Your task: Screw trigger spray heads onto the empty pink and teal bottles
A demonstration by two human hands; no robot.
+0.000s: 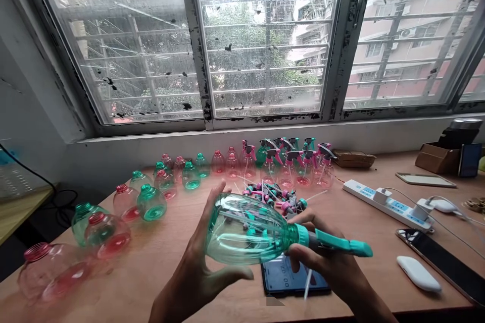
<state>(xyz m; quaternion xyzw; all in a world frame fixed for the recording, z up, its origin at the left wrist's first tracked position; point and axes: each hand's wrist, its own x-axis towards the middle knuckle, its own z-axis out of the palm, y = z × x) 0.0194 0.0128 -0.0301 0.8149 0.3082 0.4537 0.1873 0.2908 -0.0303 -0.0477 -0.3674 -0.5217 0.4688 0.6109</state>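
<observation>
A clear green spray bottle (pixel 246 234) lies sideways in the air, tilted slightly, between my two hands. Its teal-and-grey trigger sprayer (pixel 343 244) sits at the neck and points right. My left hand (pixel 197 257) cups the rounded base, its fingers up along the far end and the thumb stretched below. At the neck, the fingers and thumb of my right hand (pixel 333 270) close around the teal collar (pixel 302 236). Behind the bottle, a pile of loose pink and teal sprayer heads (pixel 273 193) is partly hidden. A phone (pixel 276 280) with a lit timer lies beneath.
Headless red (pixel 56 272) and green bottles (pixel 151 204) line the left side and back. Several bottles with sprayers (pixel 288 169) stand by the window wall. On the right are a power strip (pixel 386 204), a dark phone (pixel 443 265) and a white case (pixel 419 273).
</observation>
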